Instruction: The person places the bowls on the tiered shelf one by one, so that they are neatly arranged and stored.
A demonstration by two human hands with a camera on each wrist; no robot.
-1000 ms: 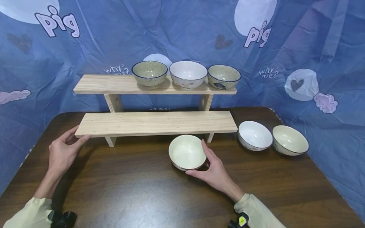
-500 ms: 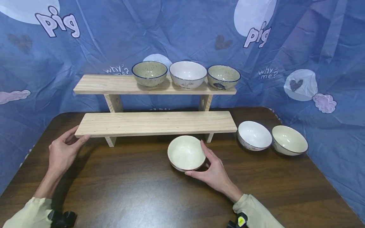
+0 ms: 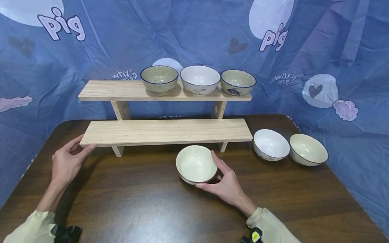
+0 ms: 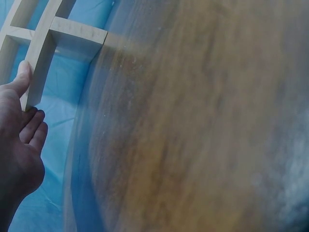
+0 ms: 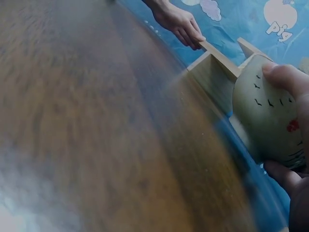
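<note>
A cream bowl [image 3: 196, 164] with a dark rim is gripped at its right side by my right hand [image 3: 226, 184], thumb in front and fingers behind. Small dark marks and a red patch show on its outer wall [image 5: 265, 106] in the right wrist view; it seems held just off the table. My left hand [image 3: 67, 160] pinches the left end of the lower board of a two-tier wooden shelf [image 3: 167, 131], thumb on one face and fingers beneath. In the left wrist view, that thumb [image 4: 23, 77] presses on the board.
On the upper board stand a speckled green bowl [image 3: 159, 79], a white bowl [image 3: 200, 80] and a smaller speckled bowl [image 3: 238, 82]. Another white bowl [image 3: 271, 145] and a cream bowl [image 3: 308, 150] sit on the brown table [image 3: 136, 202] at right. A blue cloth [image 3: 194, 30] hangs behind.
The right hand has moved slightly left and toward me with the cream bowl, whose opening tips a little. The left hand stays on the shelf board.
</note>
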